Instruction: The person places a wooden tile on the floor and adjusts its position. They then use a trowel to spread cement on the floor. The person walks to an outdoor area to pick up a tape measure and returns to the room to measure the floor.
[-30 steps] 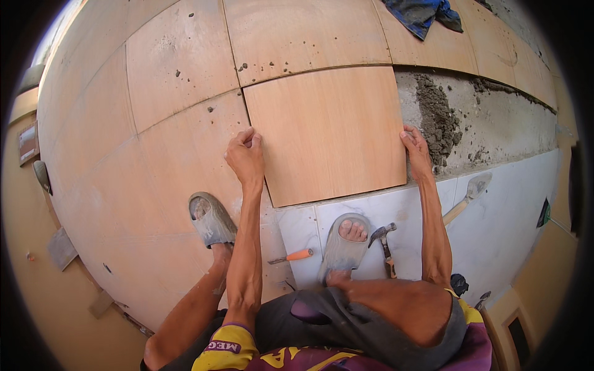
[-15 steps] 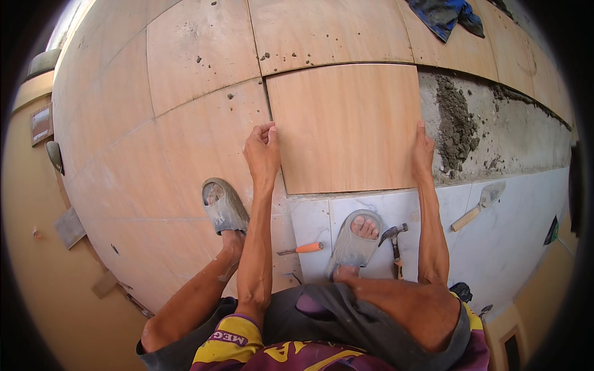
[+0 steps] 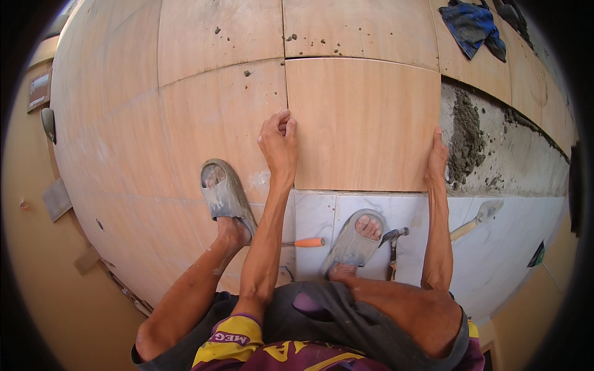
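A wood-patterned floor tile [image 3: 365, 123] lies between laid tiles on its left and a bare strip on its right. My right hand [image 3: 437, 154] grips its right edge, thumb pointing away from me along the rim. My left hand [image 3: 278, 139] is at the seam along the tile's left edge, with fingers curled and pinched together. Whatever those fingers may hold is hidden. Dark mortar [image 3: 465, 139] is heaped in the bare strip, just right of my right hand.
Near my sandalled right foot [image 3: 365, 232] lie a hammer [image 3: 393, 244] and an orange-handled tool [image 3: 309, 242], partly behind my left forearm. A trowel [image 3: 479, 219] rests on the white marble-look tiles [image 3: 495, 260]. A blue and dark cloth [image 3: 471, 28] lies at the far right.
The tile has straightened, and the gap along its left and far edges has narrowed. Both hands stay at its sides. The whole view has shifted a little.
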Motion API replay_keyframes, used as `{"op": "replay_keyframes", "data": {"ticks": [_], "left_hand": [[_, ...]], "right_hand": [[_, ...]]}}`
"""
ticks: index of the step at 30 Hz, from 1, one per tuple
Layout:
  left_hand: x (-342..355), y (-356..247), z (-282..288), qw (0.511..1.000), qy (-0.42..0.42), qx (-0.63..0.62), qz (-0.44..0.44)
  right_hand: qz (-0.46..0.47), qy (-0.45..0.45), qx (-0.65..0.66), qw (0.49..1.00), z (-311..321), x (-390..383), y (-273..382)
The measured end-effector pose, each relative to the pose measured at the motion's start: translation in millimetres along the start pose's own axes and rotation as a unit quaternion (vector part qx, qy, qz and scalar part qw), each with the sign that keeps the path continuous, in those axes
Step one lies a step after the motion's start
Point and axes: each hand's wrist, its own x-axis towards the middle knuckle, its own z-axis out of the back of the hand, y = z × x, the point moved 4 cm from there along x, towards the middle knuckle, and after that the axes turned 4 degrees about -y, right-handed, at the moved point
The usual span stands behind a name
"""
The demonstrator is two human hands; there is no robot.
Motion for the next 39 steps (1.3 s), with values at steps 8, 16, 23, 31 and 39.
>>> {"op": "replay_keyframes", "data": {"ticks": [8, 16, 23, 31, 39], "left_hand": [[1.4, 4.2, -1.1, 0.999, -0.018, -0.03, 0.013], [10.7, 0.4, -1.5, 1.0, 0.001, -0.015, 0.02], [9.7, 7.4, 2.0, 0.999, 0.017, -0.022, 0.026], [17.9, 28.8, -2.4, 0.996, 0.067, -0.063, 0.005], [7.6, 20.1, 3.5, 0.995, 0.102, 0.014, -0.01]], "right_hand": [[-0.021, -0.009, 0.013, 1.0, -3.1, -3.4, 2.3], [0.013, -0.037, -0.028, 0.999, 3.4, 8.7, -10.3], [-0.018, -0.019, -0.04, 0.999, 6.9, 10.6, -13.1], [0.018, -0.043, -0.068, 0.997, 7.9, 22.7, -18.6], [0.034, -0.071, -0.144, 0.986, 6.0, 26.7, -21.2]]}}
